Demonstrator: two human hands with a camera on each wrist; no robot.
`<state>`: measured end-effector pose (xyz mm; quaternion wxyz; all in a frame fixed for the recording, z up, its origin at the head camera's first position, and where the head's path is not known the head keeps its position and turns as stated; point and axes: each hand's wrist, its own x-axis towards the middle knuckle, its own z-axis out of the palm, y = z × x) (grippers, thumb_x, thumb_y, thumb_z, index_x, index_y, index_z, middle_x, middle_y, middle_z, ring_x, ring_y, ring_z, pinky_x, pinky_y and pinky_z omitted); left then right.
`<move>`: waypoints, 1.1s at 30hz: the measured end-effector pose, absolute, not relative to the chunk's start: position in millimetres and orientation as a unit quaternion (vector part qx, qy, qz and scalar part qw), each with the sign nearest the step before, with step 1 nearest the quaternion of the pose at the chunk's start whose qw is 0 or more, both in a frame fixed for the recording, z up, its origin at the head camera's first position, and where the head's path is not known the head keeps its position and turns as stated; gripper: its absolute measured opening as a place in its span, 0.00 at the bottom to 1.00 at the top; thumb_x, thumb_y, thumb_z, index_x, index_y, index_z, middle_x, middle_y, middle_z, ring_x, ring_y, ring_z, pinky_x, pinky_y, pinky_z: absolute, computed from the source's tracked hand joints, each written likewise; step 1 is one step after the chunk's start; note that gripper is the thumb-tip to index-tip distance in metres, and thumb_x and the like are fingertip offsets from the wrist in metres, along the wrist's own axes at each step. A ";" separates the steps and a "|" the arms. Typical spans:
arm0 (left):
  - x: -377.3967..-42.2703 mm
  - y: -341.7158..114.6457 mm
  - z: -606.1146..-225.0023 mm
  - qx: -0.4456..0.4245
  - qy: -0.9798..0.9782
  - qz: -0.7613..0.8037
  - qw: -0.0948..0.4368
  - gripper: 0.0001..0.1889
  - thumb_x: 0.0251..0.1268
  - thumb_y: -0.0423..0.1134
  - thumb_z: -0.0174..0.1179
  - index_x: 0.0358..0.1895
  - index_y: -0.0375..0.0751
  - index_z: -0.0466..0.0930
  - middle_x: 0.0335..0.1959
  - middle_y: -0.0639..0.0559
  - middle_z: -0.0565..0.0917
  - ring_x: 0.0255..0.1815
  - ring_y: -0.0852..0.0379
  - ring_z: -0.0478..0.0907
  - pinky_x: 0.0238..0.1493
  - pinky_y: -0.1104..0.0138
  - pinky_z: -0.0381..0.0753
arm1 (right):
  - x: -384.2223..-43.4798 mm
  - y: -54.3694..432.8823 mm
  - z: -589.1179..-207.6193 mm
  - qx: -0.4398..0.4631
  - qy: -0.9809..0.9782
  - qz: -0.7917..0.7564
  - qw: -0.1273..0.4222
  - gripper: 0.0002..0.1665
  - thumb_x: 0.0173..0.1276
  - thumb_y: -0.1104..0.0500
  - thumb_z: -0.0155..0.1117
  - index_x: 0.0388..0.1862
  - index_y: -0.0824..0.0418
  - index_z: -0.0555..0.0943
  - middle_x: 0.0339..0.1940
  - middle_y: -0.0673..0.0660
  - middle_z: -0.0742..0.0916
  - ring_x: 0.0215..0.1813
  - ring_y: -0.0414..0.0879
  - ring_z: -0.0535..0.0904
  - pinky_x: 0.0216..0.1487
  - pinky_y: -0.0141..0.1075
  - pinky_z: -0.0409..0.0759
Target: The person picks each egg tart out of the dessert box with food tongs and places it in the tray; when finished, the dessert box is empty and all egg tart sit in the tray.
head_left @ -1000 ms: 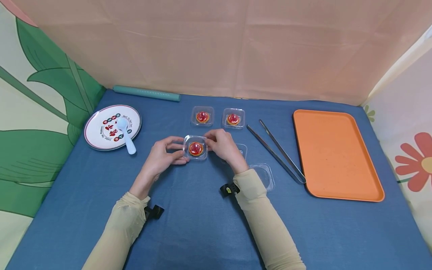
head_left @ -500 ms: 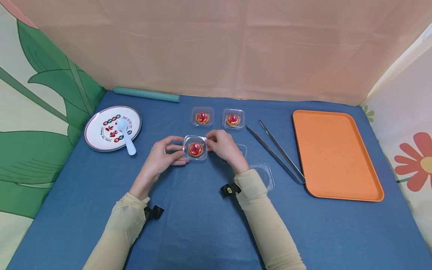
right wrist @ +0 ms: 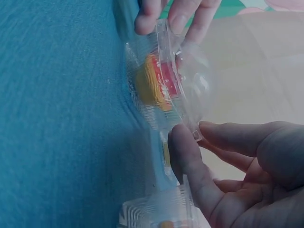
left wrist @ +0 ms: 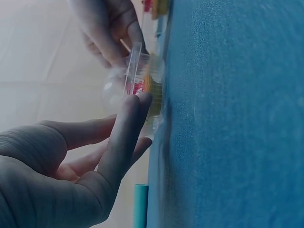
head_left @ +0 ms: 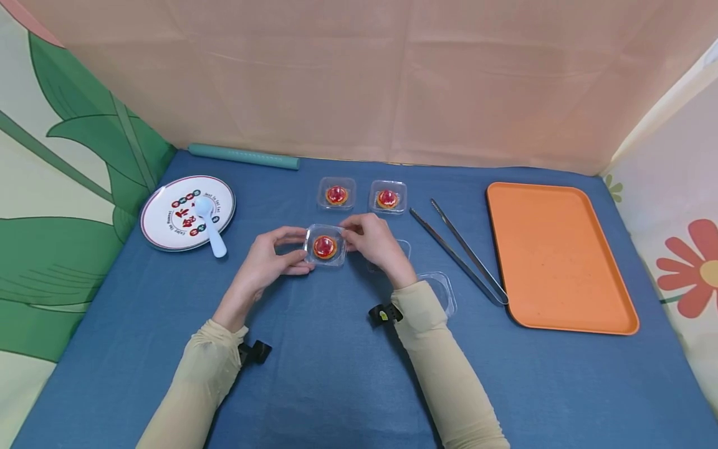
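A clear plastic box (head_left: 331, 228) stands on the blue cloth in front of me, with a red-topped tart (head_left: 325, 247) inside. Its domed clear lid (right wrist: 199, 80) bulges over the tart in the right wrist view. My left hand (head_left: 268, 260) holds the left side, thumb near the front and fingers reaching behind. At the far right corner, my right hand (head_left: 371, 238) pinches the rim between thumb and index finger. Two more tarts, the left one (head_left: 336, 195) and the right one (head_left: 387, 199), sit in clear boxes farther back.
Clear plastic pieces (head_left: 440, 288) lie partly hidden behind my right forearm. Metal tongs (head_left: 462, 252) rest beside an orange tray (head_left: 561, 255) on the right. A white plate (head_left: 159, 218) carrying a light blue spoon (head_left: 210, 224) is at left; a teal roll (head_left: 244, 156) lies behind.
My right hand has shifted very slightly up and to the right at the box's corner. The left hand and everything else look the same.
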<state>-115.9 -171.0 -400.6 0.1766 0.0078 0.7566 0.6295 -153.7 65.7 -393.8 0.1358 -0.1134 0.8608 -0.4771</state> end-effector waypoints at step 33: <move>-111.5 -191.7 -368.7 0.017 0.768 0.627 0.130 0.22 0.82 0.26 0.56 0.73 0.21 0.69 0.59 0.21 0.80 0.40 0.52 0.93 0.48 0.60 0.92 | -150.2 47.8 -390.0 -0.127 0.691 -0.699 0.131 0.19 0.85 0.66 0.58 0.70 0.70 0.80 0.38 0.61 0.83 0.31 0.43 0.83 0.39 0.32 0.90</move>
